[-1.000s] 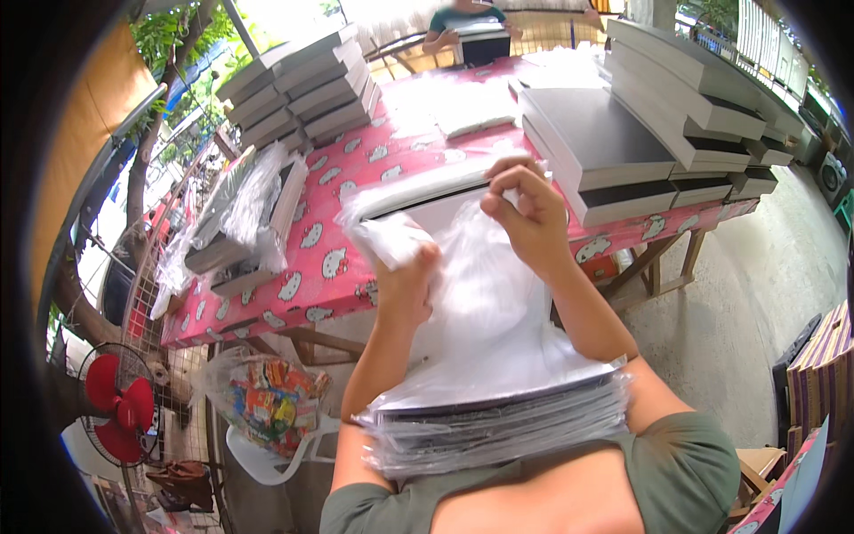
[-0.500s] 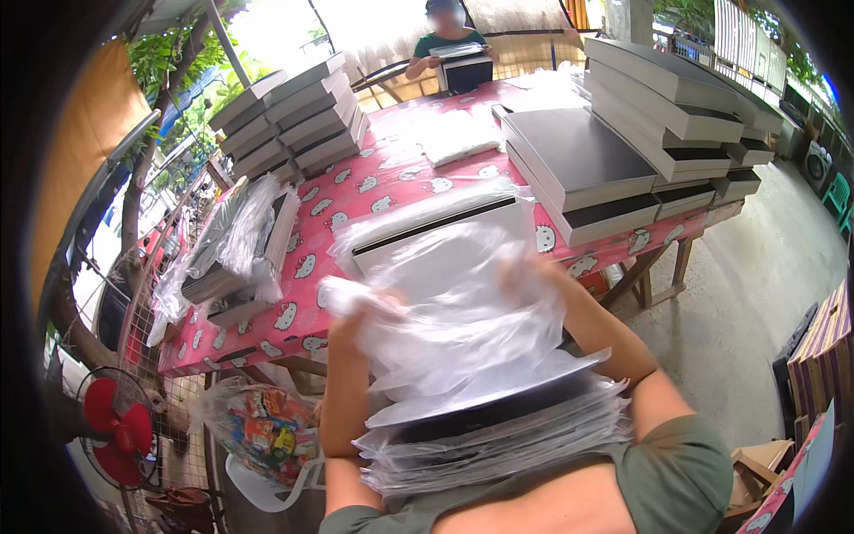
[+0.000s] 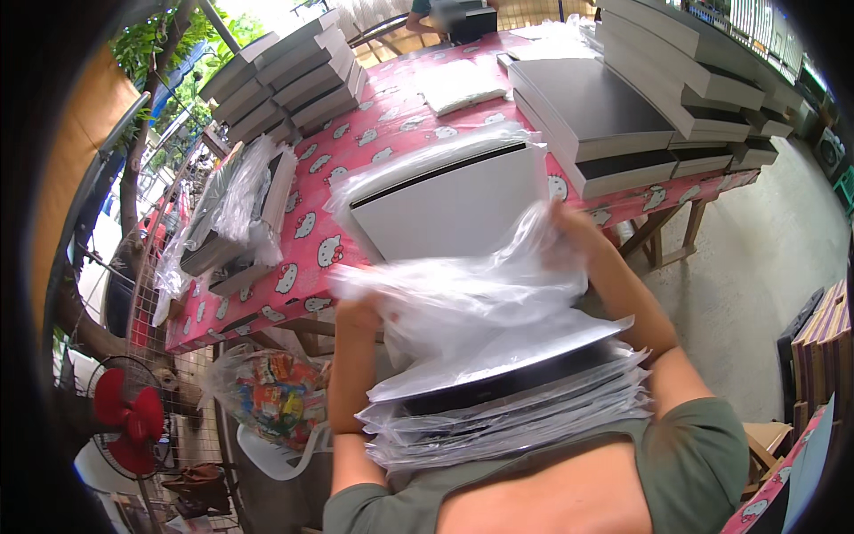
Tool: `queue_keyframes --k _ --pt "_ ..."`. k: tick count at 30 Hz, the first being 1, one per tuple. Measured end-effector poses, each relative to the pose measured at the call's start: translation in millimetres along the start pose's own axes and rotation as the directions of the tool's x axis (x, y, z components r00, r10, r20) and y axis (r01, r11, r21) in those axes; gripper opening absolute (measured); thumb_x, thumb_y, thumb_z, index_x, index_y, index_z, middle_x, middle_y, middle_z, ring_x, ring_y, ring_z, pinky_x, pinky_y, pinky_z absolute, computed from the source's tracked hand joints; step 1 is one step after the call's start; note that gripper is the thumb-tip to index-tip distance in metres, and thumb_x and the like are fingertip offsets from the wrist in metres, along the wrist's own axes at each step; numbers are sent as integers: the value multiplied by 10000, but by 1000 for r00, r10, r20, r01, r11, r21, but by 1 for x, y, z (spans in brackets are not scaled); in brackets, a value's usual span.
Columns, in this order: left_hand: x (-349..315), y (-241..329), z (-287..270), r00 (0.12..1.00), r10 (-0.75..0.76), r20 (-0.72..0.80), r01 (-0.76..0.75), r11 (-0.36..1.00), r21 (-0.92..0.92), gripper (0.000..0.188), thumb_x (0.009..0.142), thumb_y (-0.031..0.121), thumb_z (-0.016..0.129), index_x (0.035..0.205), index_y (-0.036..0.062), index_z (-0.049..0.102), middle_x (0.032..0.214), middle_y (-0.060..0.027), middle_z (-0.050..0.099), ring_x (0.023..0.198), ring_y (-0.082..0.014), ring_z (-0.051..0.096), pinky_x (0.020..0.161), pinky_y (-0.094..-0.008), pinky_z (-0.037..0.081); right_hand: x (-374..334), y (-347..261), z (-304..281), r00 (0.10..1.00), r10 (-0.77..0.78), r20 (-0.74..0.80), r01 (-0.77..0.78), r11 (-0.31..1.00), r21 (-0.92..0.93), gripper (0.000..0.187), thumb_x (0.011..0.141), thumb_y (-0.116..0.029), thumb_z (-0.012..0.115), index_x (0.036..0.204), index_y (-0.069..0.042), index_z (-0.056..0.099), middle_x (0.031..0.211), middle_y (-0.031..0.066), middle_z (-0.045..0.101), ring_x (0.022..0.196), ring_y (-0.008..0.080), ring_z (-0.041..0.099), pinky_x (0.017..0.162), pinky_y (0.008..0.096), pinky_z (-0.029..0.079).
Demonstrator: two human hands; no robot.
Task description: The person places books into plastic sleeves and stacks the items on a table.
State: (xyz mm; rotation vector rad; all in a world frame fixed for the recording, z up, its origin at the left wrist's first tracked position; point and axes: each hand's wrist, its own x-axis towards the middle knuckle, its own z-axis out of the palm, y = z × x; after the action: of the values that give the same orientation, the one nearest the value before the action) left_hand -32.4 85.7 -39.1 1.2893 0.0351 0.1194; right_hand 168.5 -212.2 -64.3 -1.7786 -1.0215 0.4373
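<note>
A white flat box (image 3: 445, 222) with a dark slit along its far edge lies at the near edge of the table, partly inside clear plastic. Bunched in front of it is a clear plastic bag (image 3: 480, 289), its open end toward me. My left hand (image 3: 363, 310) is closed on the bag's left side, partly covered by film. At the bag's right side my right hand (image 3: 574, 233) grips the raised plastic; its fingers are somewhat blurred. Against my body sits a stack of flat black pieces in clear sleeves (image 3: 516, 405), below both hands.
Black-topped white boxes (image 3: 592, 102) are stacked at right, more boxes (image 3: 307, 76) at far left. Plastic-wrapped boxes (image 3: 236, 214) lie on the pink table cover (image 3: 311, 200). A folded white pile (image 3: 458, 84) lies mid-table. A red fan (image 3: 129, 418) stands lower left; a co-worker (image 3: 425, 18) is opposite.
The plastic has come down off the box's near face, which now shows plainly. My right hand has moved outward to the right, lifting the film. The view has tipped lower.
</note>
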Motion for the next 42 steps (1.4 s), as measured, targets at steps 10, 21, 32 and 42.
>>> queue_keyframes --k 10,21,32,42 --pt "3 -8 -7 976 -190 -107 213 725 655 553 769 489 547 1063 22 519 844 -99 599 741 -174 585 672 -334 482 15 3 -4 991 -110 -78 110 321 941 237 788 -157 587 954 9 555 818 72 609 738 160 599 674 254 469" --pt "17 7 -5 871 399 -286 -405 913 42 339 804 318 573 985 45 486 1035 -142 555 855 -198 577 741 -352 496 48 -53 -14 652 -601 -461 318 770 -554 358 654 -114 684 996 -85 582 674 39 559 570 113 509 593 228 400" --pt "-13 1 -30 906 -319 -278 161 867 -471 245 816 230 537 977 45 540 861 -117 591 668 -244 602 624 -370 519 10 -27 6 945 158 -287 156 553 818 315 787 -113 596 1055 41 534 886 93 598 800 142 566 698 266 449" --pt "-82 -149 -26 692 -238 -681 223 968 -111 365 796 357 556 925 16 566 767 -86 562 609 -189 531 582 -346 467 -86 262 123 839 515 -177 -261 664 701 414 750 -183 607 1066 50 474 835 101 593 747 182 583 647 313 474"
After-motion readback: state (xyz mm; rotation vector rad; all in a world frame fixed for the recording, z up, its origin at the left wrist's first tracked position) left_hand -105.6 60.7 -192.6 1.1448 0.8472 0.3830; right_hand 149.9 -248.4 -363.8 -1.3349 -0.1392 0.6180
